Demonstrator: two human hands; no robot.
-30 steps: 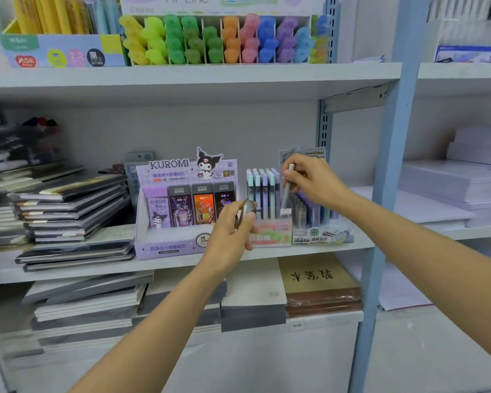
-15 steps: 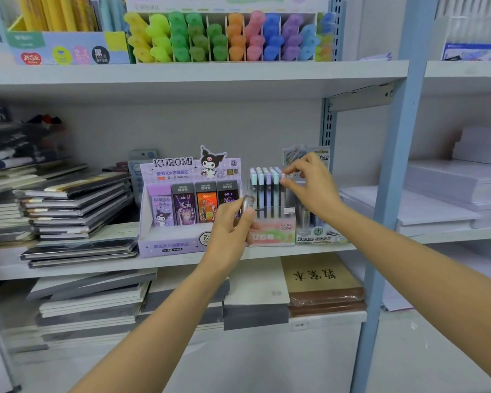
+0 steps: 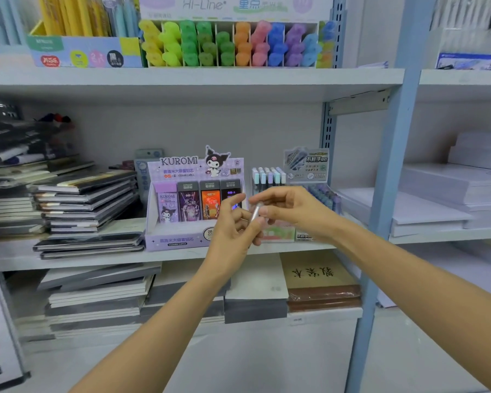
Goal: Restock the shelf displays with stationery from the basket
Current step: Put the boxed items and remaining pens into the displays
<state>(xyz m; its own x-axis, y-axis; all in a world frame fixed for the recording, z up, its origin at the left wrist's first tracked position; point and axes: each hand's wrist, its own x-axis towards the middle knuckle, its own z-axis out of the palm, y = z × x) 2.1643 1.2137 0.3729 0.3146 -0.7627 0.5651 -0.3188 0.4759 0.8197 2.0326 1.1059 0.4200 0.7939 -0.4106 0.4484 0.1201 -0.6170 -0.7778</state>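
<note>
My left hand point(image 3: 233, 228) holds a slim silvery pen-like tube point(image 3: 256, 211) upright in its curled fingers, in front of the middle shelf. My right hand point(image 3: 292, 209) meets it from the right and pinches the tube's upper part with thumb and fingertips. Behind the hands stands a small display of pastel-capped lead tubes point(image 3: 268, 177), with a pink-green front box partly hidden by my fingers. To its right is a display of bluish tubes point(image 3: 323, 195) with a printed card. The basket is out of view.
A purple KUROMI display box point(image 3: 187, 202) stands left of the hands. Stacked notebooks point(image 3: 85, 199) fill the shelf's left side. Highlighters point(image 3: 230, 43) line the top shelf. A blue upright post point(image 3: 386, 194) rises at right, with white paper stacks point(image 3: 448, 194) beyond it.
My right hand left the pastel tube display, where it had set a tube, and came down and left to the tube in my left hand. The left hand stayed roughly in place.
</note>
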